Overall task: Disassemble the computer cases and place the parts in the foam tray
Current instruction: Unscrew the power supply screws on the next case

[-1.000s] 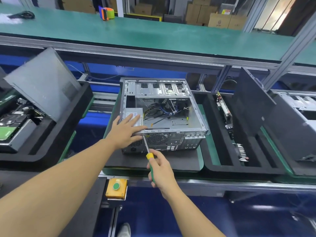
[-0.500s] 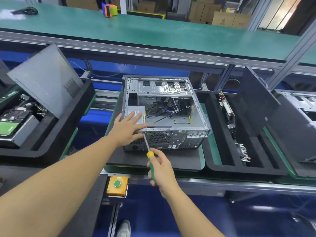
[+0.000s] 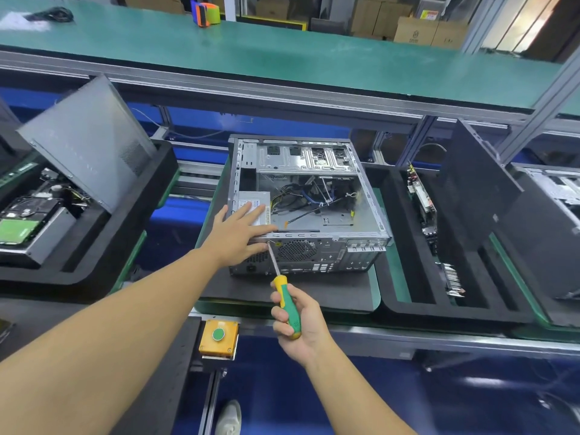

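**Q:** Where is the open grey steel computer case (image 3: 309, 211)?

**A:** It is on a black foam pad (image 3: 314, 296) at mid-line, with its rear panel on the near side. The black foam tray (image 3: 445, 310) lies just to its right.

**Q:** What are the hands doing?

**A:** The left hand (image 3: 238, 233) lies flat, fingers straight, on the silver power-supply box (image 3: 254, 208) and the case rim. The right hand (image 3: 298, 321) grips the green-and-yellow-handled screwdriver (image 3: 285, 302), with its tip at a rear-panel screw.

**Q:** What is the procedure?

**A:** Align the shaft with the screw. Press inward and turn slowly while bracing the case. Catch the screw as it comes free.

**Q:** What surrounds the work?

**A:** A green-topped bench shelf (image 3: 282, 54) spans the far side, with brown cardboard boxes (image 3: 414, 29) beyond it. A yellow push-button box (image 3: 218, 339) sits near.
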`<action>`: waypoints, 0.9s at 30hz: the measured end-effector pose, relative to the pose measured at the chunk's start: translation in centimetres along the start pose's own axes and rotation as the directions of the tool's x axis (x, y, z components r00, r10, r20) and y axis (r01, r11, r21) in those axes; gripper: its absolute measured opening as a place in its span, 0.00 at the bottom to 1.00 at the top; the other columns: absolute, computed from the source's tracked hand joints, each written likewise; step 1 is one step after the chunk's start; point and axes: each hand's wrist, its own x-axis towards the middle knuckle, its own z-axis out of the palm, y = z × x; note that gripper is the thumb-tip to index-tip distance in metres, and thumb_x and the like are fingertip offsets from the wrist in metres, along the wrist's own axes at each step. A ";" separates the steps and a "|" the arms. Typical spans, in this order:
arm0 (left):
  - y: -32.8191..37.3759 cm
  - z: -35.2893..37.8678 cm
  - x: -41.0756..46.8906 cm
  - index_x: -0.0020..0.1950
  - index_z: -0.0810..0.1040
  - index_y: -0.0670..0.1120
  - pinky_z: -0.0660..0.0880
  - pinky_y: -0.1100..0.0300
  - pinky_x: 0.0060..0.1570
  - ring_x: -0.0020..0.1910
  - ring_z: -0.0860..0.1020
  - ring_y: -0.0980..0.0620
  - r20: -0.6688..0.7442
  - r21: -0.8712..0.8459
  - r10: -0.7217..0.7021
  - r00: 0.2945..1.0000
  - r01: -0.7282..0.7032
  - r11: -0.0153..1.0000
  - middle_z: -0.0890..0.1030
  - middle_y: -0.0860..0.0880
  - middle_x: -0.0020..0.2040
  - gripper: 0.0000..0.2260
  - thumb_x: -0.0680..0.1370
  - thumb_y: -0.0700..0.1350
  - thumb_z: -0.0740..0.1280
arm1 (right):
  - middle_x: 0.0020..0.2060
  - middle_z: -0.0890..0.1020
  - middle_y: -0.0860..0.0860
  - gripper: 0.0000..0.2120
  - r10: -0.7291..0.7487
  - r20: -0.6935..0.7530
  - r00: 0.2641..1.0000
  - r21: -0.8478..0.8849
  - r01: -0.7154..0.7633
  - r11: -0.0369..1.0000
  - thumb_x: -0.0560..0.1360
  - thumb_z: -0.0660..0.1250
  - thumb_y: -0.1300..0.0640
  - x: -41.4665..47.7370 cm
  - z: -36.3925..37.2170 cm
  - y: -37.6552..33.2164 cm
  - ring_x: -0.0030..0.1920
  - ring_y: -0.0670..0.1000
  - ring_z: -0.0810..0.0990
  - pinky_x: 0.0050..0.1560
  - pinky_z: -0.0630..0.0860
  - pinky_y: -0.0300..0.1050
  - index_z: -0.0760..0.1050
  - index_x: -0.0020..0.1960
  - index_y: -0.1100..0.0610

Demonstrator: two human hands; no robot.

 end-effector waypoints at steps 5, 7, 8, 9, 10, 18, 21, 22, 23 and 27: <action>0.0 0.0 0.0 0.75 0.63 0.68 0.42 0.38 0.75 0.81 0.45 0.50 -0.010 -0.011 0.000 1.000 0.000 1.000 0.49 0.55 0.82 0.21 0.81 0.64 0.58 | 0.38 0.78 0.54 0.11 -0.048 -0.035 0.998 -0.090 0.045 0.995 0.80 0.64 0.55 0.1 -0.2 0.0 0.26 0.47 0.69 0.19 0.62 0.38 0.75 0.57 0.62; 0.0 0.1 0.0 0.74 0.63 0.69 0.42 0.38 0.75 0.81 0.46 0.50 -0.017 -0.014 -0.003 1.000 0.003 1.000 0.50 0.56 0.82 0.21 0.80 0.64 0.58 | 0.40 0.79 0.56 0.09 -0.153 -0.075 0.985 -0.229 0.132 0.964 0.81 0.64 0.56 0.0 0.0 0.1 0.27 0.49 0.70 0.20 0.62 0.39 0.75 0.54 0.62; 0.0 0.1 0.0 0.74 0.64 0.69 0.42 0.38 0.75 0.81 0.46 0.50 -0.021 -0.014 -0.003 1.000 0.003 1.000 0.50 0.56 0.82 0.22 0.80 0.64 0.58 | 0.40 0.79 0.56 0.09 -0.202 -0.088 0.975 -0.289 0.169 0.942 0.82 0.63 0.56 0.0 0.1 0.2 0.28 0.49 0.70 0.21 0.62 0.39 0.76 0.54 0.62; 0.0 0.2 0.0 0.74 0.64 0.69 0.42 0.38 0.75 0.81 0.46 0.50 -0.026 -0.011 -0.001 1.000 0.001 1.000 0.50 0.56 0.82 0.22 0.80 0.65 0.59 | 0.40 0.79 0.56 0.09 -0.230 -0.103 0.968 -0.316 0.188 0.930 0.82 0.63 0.57 -0.1 0.4 0.3 0.28 0.49 0.71 0.22 0.62 0.40 0.77 0.54 0.62; 0.0 0.2 0.0 0.74 0.64 0.69 0.42 0.38 0.75 0.81 0.46 0.50 -0.031 -0.006 0.001 1.000 -0.002 1.000 0.50 0.56 0.82 0.22 0.80 0.65 0.59 | 0.39 0.80 0.56 0.09 -0.224 -0.111 0.968 -0.301 0.183 0.936 0.82 0.63 0.56 -0.1 0.7 0.5 0.28 0.49 0.71 0.21 0.63 0.40 0.77 0.55 0.62; -0.2 0.4 0.2 0.75 0.61 0.69 0.41 0.37 0.75 0.81 0.45 0.49 -0.017 0.016 0.012 1.000 -0.012 1.000 0.49 0.55 0.82 0.23 0.81 0.62 0.61 | 0.35 0.76 0.53 0.16 0.088 0.076 0.993 -0.040 -0.086 0.996 0.79 0.62 0.53 -0.1 1.9 -0.1 0.26 0.47 0.69 0.18 0.62 0.38 0.80 0.54 0.65; -0.4 0.5 0.1 0.75 0.61 0.69 0.41 0.37 0.75 0.81 0.45 0.49 -0.015 0.012 0.025 1.000 -0.024 1.000 0.49 0.54 0.82 0.23 0.81 0.60 0.61 | 0.34 0.75 0.52 0.13 0.021 0.017 1.000 -0.181 -0.018 0.983 0.82 0.59 0.53 -0.1 1.8 0.0 0.27 0.47 0.69 0.21 0.63 0.39 0.77 0.54 0.62; -0.4 0.5 0.1 0.75 0.61 0.68 0.41 0.37 0.75 0.81 0.45 0.49 -0.014 0.011 0.026 1.000 -0.026 1.000 0.49 0.54 0.82 0.23 0.81 0.60 0.61 | 0.33 0.76 0.51 0.12 -0.041 -0.026 0.999 -0.261 0.033 0.965 0.83 0.59 0.54 0.0 2.0 0.4 0.27 0.48 0.70 0.22 0.64 0.39 0.76 0.53 0.61; -0.3 0.5 0.1 0.76 0.61 0.68 0.41 0.37 0.75 0.81 0.45 0.49 -0.013 0.015 0.025 1.000 -0.025 1.000 0.49 0.54 0.82 0.23 0.81 0.60 0.61 | 0.32 0.76 0.51 0.11 -0.124 -0.071 0.990 -0.364 0.090 0.927 0.83 0.59 0.55 0.1 2.4 1.1 0.27 0.48 0.71 0.23 0.66 0.40 0.76 0.52 0.61; -0.3 0.1 0.1 0.76 0.60 0.68 0.40 0.37 0.75 0.81 0.44 0.50 0.024 0.027 0.021 0.999 -0.022 0.999 0.47 0.54 0.82 0.23 0.82 0.59 0.60 | 0.34 0.75 0.53 0.10 -0.435 -0.135 0.890 -0.704 0.222 0.674 0.80 0.63 0.53 0.6 4.1 3.0 0.26 0.48 0.73 0.28 0.74 0.44 0.73 0.46 0.60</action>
